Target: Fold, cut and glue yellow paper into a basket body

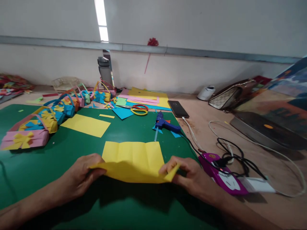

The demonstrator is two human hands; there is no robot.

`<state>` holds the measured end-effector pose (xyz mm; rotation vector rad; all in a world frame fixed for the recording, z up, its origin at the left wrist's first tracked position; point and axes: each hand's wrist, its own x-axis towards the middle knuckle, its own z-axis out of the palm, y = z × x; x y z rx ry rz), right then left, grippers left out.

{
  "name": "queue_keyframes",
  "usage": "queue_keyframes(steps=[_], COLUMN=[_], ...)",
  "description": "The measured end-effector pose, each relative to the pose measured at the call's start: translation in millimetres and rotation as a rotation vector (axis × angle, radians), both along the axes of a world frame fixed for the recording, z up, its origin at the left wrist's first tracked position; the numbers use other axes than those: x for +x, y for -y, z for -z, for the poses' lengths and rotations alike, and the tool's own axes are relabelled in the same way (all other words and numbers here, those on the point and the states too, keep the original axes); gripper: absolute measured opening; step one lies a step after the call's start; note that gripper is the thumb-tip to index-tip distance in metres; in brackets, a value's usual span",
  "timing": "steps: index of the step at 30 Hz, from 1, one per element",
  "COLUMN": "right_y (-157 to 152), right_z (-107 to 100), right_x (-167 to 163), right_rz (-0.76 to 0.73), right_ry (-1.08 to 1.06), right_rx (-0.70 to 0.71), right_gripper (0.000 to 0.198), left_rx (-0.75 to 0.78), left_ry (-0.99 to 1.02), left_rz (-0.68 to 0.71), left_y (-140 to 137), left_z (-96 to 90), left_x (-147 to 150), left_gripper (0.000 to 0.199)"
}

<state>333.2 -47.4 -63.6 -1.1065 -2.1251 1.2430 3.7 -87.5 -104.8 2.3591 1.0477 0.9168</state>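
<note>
A yellow sheet of paper [136, 156] with several upright crease lines is held up over the green mat [81, 204]. Its near edge is bent up toward me. My left hand [83, 174] pinches the left end between thumb and fingers. At the right end, my right hand [185, 174] grips the paper, and that corner curls upward. Beyond the sheet, a blue glue gun [165, 123] with a clear glue stick lies on the mat. A flat yellow sheet [86, 125] lies to the left, beside a narrow yellow strip [106, 116].
Small paper baskets [28, 139] with flowers line the left side. Red-and-yellow scissors [139, 109] lie by stacked coloured paper [148, 95]. A phone [178, 109], a purple power strip [223, 175] with tangled cables and a dark case [266, 131] occupy the right. A bottle [105, 71] stands behind.
</note>
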Motion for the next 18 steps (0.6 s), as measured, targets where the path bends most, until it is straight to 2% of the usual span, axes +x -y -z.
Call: queue_keyframes(steps=[3,5,9,13,15,18], right_y=[-2,-2,-3,-7,-8,-6], right_z=[8,13,19,21,23,27], right_x=[3,3,2,0,0,2], right_rz=[-0.299,-0.411,-0.460,-0.536,-0.572,-0.574], right_ry=[-0.053,-0.058,0.060,0.132,0.104,0.055], right_rx=[0.201,0.313,0.504,0.670,0.690,0.600], right_gripper=[0.032,0.036,0.023,0.026,0.027,0.024], left_rx=[-0.017,0.008,0.135,0.222,0.230,0.134], left_ry=[-0.013,-0.093,-0.339,-0.349,-0.294,-0.226], left_rz=[0.228,0.309,0.306,0.348,0.363,0.343], left_y=[-1,-1,-1,-3,-4,-5], left_z=[0.9,-1.8,-10.4,-8.4,0.8,18.9], left_x=[4,7,12,15,15,10], left_gripper=[0.015,0.013,0.023,0.023,0.028,0.033])
